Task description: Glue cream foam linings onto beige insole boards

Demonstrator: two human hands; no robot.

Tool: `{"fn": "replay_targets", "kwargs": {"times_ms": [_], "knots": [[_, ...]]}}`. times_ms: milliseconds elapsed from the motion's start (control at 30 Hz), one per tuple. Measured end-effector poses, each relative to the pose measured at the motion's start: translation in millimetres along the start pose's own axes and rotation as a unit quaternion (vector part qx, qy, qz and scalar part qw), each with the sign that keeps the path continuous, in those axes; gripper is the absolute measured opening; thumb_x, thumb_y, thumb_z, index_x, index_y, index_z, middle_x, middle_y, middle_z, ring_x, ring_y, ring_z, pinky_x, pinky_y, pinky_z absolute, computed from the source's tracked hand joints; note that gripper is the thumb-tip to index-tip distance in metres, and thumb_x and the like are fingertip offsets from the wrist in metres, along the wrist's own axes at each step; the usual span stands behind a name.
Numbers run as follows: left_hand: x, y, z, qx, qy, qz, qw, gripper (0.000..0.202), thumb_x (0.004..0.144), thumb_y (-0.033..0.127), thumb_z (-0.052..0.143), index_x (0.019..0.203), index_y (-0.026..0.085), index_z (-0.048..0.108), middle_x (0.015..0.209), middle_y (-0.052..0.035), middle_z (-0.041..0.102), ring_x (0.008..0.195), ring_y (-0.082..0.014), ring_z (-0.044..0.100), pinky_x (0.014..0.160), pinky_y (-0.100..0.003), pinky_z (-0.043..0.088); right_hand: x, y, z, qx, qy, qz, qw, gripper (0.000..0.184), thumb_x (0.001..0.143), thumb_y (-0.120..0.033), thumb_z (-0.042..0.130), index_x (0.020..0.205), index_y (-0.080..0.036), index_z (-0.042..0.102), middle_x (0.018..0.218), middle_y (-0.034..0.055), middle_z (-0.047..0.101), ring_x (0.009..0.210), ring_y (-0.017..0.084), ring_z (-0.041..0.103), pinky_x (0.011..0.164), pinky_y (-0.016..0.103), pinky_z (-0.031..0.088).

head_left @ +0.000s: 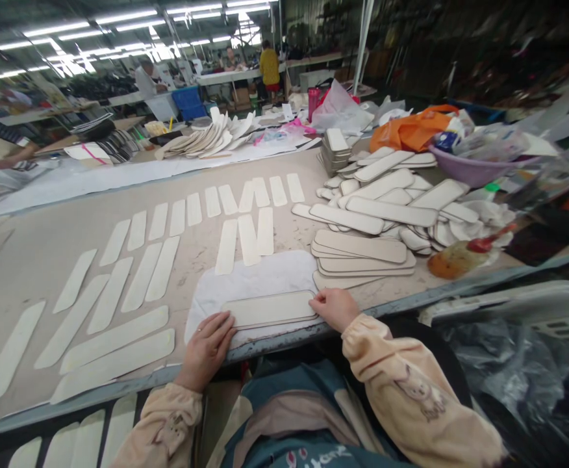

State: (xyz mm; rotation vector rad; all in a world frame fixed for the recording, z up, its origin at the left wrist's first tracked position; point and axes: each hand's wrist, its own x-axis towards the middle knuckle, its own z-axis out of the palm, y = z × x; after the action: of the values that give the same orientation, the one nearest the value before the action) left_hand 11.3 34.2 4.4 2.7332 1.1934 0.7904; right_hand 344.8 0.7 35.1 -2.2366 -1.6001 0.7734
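A long cream panel (269, 310) with rounded corners and a dark edge lies near the table's front edge, on a white cloth (260, 270). A second edge shows just beneath it, so it may be stacked on another. My left hand (210, 344) grips its left end, the fingers together on top and the thumb by the near corner. At the right end, my right hand (334, 307) is closed in a pinch on the panel's corner. Right beside that hand sits a small stack of similar panels (362, 246).
Thin pale strips (109, 296) lie spread in rows on the left. Behind the stack is a heap of panels (391, 201), with a purple basin (474, 166) and an amber bottle (455, 257) nearby. A white plastic basket (557, 299) stands right, below the table edge. People work farther back.
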Motion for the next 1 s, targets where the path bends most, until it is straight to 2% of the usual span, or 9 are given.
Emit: {"fn": "replay_targets", "kwargs": {"times_ms": [333,433,500,567,633,700,800,900,1000], "knots": [[0,4,0.6,0.017,0.004,-0.001,1.000,0.027,0.083,0.023,0.056,0.109,0.022,0.064,0.113,-0.0083,0.064,0.106,-0.0226,0.057,0.092,-0.040,0.050,-5,1,-5,-0.043,0.016,-0.013,0.999,0.026,0.083,-0.038,0.053,0.071,-0.021,0.068,0.068,0.0028,0.066,0.070,0.017,0.060,0.064,0.025,0.037],[-1,5,0.8,0.021,-0.001,-0.010,1.000,0.028,0.084,0.023,0.055,0.110,0.023,0.063,0.114,-0.0077,0.064,0.107,-0.0225,0.057,0.092,-0.040,0.050,-13,-2,-12,-0.093,0.077,-0.033,0.992,0.035,0.088,-0.045,0.046,0.074,-0.020,0.067,0.072,0.0055,0.066,0.069,0.019,0.060,0.064,0.027,0.039],[-2,5,1.0,0.020,0.000,-0.013,1.000,0.028,0.084,0.023,0.054,0.111,0.023,0.063,0.115,-0.0074,0.063,0.107,-0.0225,0.057,0.093,-0.040,0.049,-19,-11,-10,-0.101,0.138,-0.078,0.982,0.036,0.091,-0.044,0.043,0.089,-0.017,0.067,0.083,0.0084,0.066,0.078,0.021,0.060,0.071,0.029,0.042],[-3,5,0.9,0.017,-0.001,-0.015,1.000,0.028,0.084,0.022,0.054,0.111,0.023,0.063,0.115,-0.0072,0.063,0.108,-0.0225,0.056,0.093,-0.039,0.049,-26,-28,3,-0.090,0.169,-0.160,0.968,0.040,0.092,-0.041,0.041,0.113,-0.012,0.059,0.104,0.0132,0.063,0.097,0.024,0.057,0.085,0.031,0.041],[-3,6,0.7,0.016,-0.001,-0.015,1.000,0.028,0.084,0.022,0.054,0.111,0.022,0.063,0.115,-0.0073,0.063,0.108,-0.0224,0.057,0.094,-0.039,0.049,-33,-50,27,-0.078,0.151,-0.252,0.953,0.051,0.091,-0.039,0.043,0.131,-0.006,0.045,0.127,0.0170,0.051,0.118,0.025,0.045,0.099,0.033,0.034],[-4,5,0.8,0.016,0.001,-0.014,1.000,0.028,0.084,0.023,0.054,0.110,0.022,0.063,0.115,-0.0075,0.063,0.107,-0.0222,0.057,0.093,-0.039,0.049,-39,-73,57,-0.072,0.113,-0.311,0.941,0.063,0.088,-0.042,0.048,0.137,-0.004,0.036,0.139,0.0174,0.038,0.129,0.026,0.031,0.107,0.036,0.027],[-4,4,1.6,0.018,0.005,-0.006,1.000,0.027,0.084,0.024,0.054,0.109,0.023,0.064,0.114,-0.0077,0.064,0.105,-0.0221,0.059,0.091,-0.039,0.051,-43,-94,92,-0.072,0.080,-0.342,0.934,0.074,0.085,-0.052,0.051,0.140,-0.006,0.032,0.146,0.0146,0.026,0.135,0.027,0.018,0.111,0.042,0.019],[-3,3,2.1,0.021,0.010,0.001,1.000,0.026,0.083,0.023,0.055,0.107,0.022,0.064,0.113,-0.0077,0.064,0.105,-0.0221,0.059,0.090,-0.039,0.051,-40,-90,98,-0.087,0.065,-0.330,0.938,0.077,0.084,-0.057,0.049,0.140,-0.007,0.031,0.147,0.0147,0.022,0.137,0.026,0.015,0.111,0.044,0.016],[-2,2,1.6,0.024,0.011,0.000,1.000,0.026,0.082,0.022,0.056,0.108,0.021,0.064,0.113,-0.0074,0.064,0.106,-0.0223,0.058,0.091,-0.039,0.051,-38,-63,82,-0.119,0.065,-0.303,0.943,0.075,0.086,-0.057,0.047,0.140,-0.007,0.031,0.148,0.0143,0.020,0.137,0.026,0.015,0.111,0.045,0.016]]}}
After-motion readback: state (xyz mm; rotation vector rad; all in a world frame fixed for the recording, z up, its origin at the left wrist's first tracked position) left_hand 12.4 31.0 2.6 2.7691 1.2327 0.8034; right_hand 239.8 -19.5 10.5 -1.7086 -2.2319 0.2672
